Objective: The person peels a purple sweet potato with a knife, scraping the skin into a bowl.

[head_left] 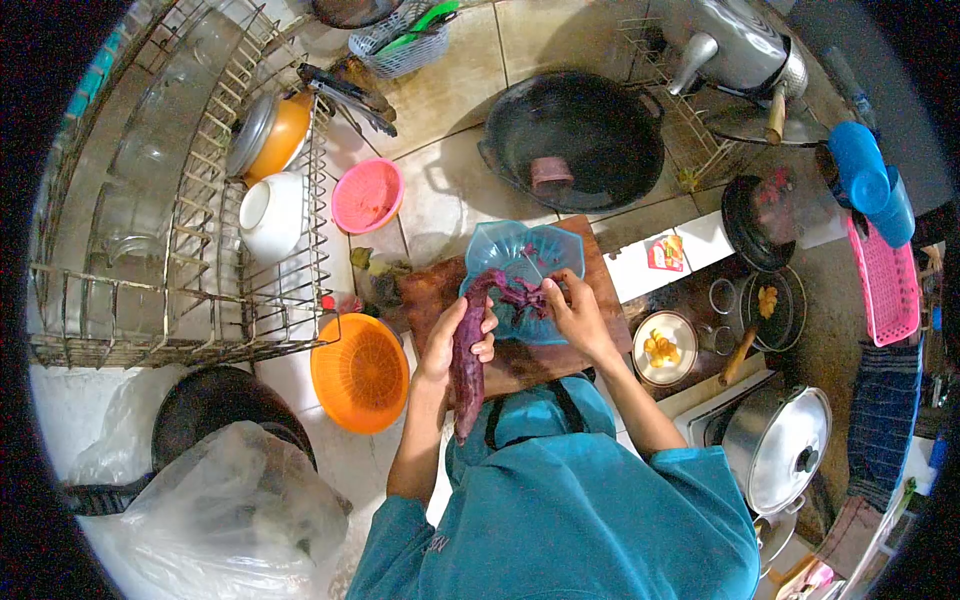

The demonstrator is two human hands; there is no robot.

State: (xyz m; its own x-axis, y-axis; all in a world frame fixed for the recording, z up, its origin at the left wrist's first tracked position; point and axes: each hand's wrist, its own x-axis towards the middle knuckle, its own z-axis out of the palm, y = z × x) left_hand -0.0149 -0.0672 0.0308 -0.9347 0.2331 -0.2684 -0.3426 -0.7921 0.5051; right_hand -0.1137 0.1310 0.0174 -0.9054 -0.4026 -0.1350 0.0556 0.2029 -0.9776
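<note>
My left hand (446, 340) is wrapped round a long purple sweet potato (468, 375), which stands tilted with its lower end toward my body. Over the blue translucent bowl (553, 328), my right hand (580, 318) is closed in a pinch close to the upper end of the sweet potato. A thin pale edge (533, 263) shows near its fingertips; I cannot make out what tool it belongs to. Dark purple peelings (523, 297) lie in and over the bowl. Beneath the bowl is a brown wooden board (440, 278).
A black wok (620, 150) stands beyond the board. On the left are an orange basket (360, 375), a pink basket (367, 195) and a wire dish rack (215, 215). To the right sit a plate with yellow pieces (664, 376) and a lidded pot (790, 445).
</note>
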